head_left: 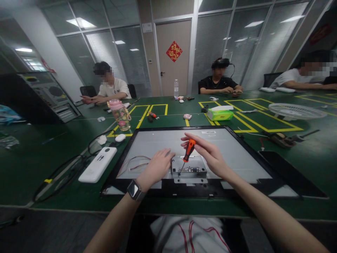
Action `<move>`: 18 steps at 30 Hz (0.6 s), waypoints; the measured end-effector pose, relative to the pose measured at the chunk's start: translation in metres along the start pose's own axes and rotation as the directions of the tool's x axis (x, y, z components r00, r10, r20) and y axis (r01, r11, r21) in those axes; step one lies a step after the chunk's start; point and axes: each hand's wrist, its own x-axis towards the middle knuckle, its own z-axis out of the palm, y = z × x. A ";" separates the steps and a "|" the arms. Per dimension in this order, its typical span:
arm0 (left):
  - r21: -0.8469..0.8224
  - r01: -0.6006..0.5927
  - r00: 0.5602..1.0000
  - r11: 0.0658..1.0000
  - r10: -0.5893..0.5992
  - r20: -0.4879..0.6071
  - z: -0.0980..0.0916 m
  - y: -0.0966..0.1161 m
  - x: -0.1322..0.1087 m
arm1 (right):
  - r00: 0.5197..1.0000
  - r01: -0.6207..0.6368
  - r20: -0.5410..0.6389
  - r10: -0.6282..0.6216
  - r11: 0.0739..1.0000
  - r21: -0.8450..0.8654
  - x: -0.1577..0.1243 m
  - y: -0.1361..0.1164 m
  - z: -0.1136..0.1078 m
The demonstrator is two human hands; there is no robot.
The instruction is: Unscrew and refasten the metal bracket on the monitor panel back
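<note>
A flat display panel (237,154) with a black frame lies on the green table in front of me. On its near middle part sits a metal bracket box (190,175) with ports along its near side. My right hand (210,154) has its fingers around the orange and black handle of a screwdriver (189,149). The screwdriver stands tilted, its tip down at the bracket's left near corner. My left hand (159,163), wearing a watch, rests with outstretched fingers against the bracket's left side. Thin wires (137,163) lie on the panel beside that hand.
Left of the panel are a white power bank (98,165), a badminton racket (59,175) and a pink-lidded bottle (119,114). Beyond it lies a green tissue pack (220,114). A dark flat panel (292,172) lies right. Several people sit across the table.
</note>
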 end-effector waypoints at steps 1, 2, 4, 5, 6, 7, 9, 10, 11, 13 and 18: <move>0.001 0.000 1.000 1.000 0.000 -0.003 0.000 0.000 0.000 | 1.000 -0.011 -0.007 0.011 1.000 0.025 0.000 -0.001 0.001; -0.001 0.000 1.000 1.000 0.000 -0.007 0.000 0.000 0.000 | 0.999 -0.015 -0.030 0.015 1.000 0.027 0.000 -0.001 0.002; -0.003 -0.004 1.000 1.000 0.004 -0.012 0.001 0.000 0.000 | 0.995 -0.001 -0.102 -0.001 1.000 -0.012 0.001 0.000 0.004; 0.000 -0.008 1.000 1.000 0.007 -0.012 0.001 0.000 0.000 | 0.990 0.011 -0.137 -0.017 0.999 -0.038 0.001 0.000 0.005; 0.004 -0.010 1.000 1.000 0.010 -0.009 0.001 0.000 0.000 | 0.987 0.019 -0.160 -0.029 0.998 -0.061 0.002 0.001 0.005; 0.009 -0.010 1.000 1.000 0.010 -0.005 0.001 0.000 0.000 | 0.986 0.020 -0.165 -0.032 0.997 -0.074 0.002 0.001 0.005; 0.015 -0.001 1.000 1.000 0.001 -0.002 0.000 0.001 0.000 | 0.993 0.002 -0.119 -0.008 0.999 -0.052 0.002 0.001 0.005; 0.014 0.003 1.000 1.000 -0.003 -0.002 0.000 0.001 0.000 | 0.996 -0.011 -0.084 0.009 1.000 -0.021 0.001 0.001 0.004; 0.012 0.006 1.000 1.000 -0.006 -0.003 -0.001 0.001 0.000 | 0.998 -0.024 -0.052 0.025 1.000 0.021 0.000 0.001 0.004; 0.006 0.009 1.000 1.000 -0.009 -0.002 -0.002 0.002 0.000 | 0.999 -0.043 -0.019 0.045 0.994 0.096 -0.001 0.001 0.004; -0.005 0.012 1.000 1.000 -0.012 0.004 -0.003 0.003 -0.001 | 0.991 -0.031 -0.129 0.034 0.999 0.026 0.000 0.000 0.007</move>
